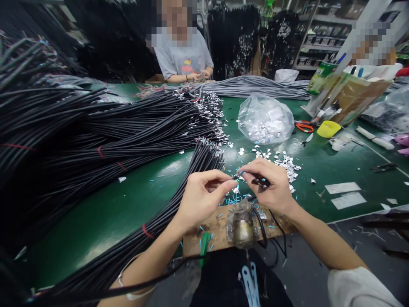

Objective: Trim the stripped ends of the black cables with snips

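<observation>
My left hand (203, 194) and my right hand (271, 185) meet above the front edge of a green table (134, 200). Both pinch the stripped end of a thin black cable (238, 175), whose small coloured wires show between the fingertips. The cable loops down from my right hand past a wooden block (214, 232) that carries a small metal fixture (243, 226). Short blue wire offcuts (234, 199) lie scattered under my hands. A thick bundle of black cables (179, 192) runs along the table just left of my left wrist.
Large piles of black cables (96, 136) cover the left half. A clear bag of foil scraps (265, 119), loose foil bits (287, 164), a yellow dish (328, 128), orange scissors (304, 126), a cardboard box (354, 98) and white labels (343, 187) lie right. A person in grey (183, 55) works opposite.
</observation>
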Available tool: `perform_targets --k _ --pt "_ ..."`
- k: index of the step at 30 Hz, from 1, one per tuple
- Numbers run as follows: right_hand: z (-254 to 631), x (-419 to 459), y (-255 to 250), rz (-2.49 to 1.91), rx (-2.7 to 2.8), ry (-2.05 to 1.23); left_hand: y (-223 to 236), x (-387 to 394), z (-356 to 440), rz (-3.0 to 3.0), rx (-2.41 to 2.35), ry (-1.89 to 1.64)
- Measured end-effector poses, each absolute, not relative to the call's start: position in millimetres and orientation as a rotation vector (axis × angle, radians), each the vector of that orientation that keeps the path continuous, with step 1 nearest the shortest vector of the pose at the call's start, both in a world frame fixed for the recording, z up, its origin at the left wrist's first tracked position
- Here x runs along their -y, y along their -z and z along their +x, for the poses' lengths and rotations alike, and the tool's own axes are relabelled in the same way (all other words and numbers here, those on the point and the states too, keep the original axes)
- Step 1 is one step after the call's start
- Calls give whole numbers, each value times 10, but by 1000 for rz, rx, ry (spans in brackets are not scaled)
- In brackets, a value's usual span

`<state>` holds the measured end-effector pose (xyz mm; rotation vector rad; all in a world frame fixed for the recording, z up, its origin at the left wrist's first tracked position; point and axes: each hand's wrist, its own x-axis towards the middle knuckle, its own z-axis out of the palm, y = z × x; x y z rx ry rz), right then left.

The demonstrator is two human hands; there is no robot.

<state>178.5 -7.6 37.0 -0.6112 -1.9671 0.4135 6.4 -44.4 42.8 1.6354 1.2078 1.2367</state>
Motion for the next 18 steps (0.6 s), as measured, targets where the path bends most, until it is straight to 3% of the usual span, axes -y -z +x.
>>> perform_targets --k 13,15,18 --pt "1815 72 -423 -623 1965 -456 -448 439 69 1651 -1207 -1196" --pt "1785 61 -397 -681 1872 -710 -429 437 60 1722 -1216 -1251" --pt "1730 27 -345 -750 1592 -1356 -392 439 45 1947 -1255 -1367"
